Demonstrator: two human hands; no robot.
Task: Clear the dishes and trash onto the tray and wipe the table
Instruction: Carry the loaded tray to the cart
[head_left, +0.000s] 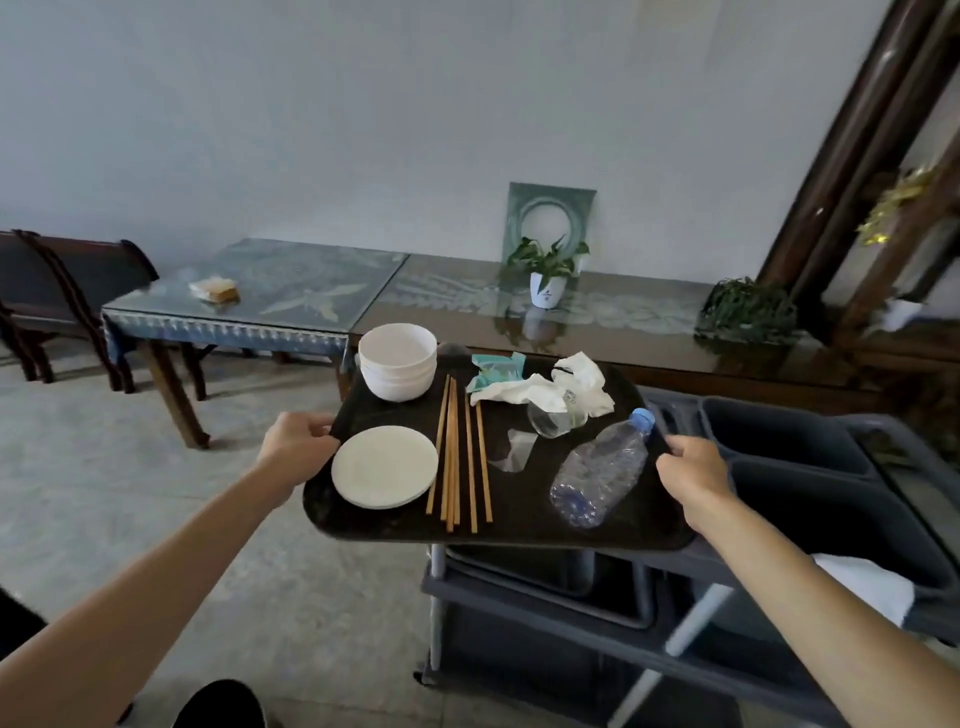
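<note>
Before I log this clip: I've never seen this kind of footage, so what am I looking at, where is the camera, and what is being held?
There is no machine here. One wide-angle camera sits on a person's head and looks down past their bare arms. The left hand and right hand each grip an end of a dark tray, held above a grey cart. On the tray are stacked white bowls, white plates, wooden chopsticks, a crushed plastic bottle, a clear glass, crumpled white trash and a teal wrapper. Behind stand glass-topped tables; the left one bears a folded cloth, and the right one a potted plant.
</note>
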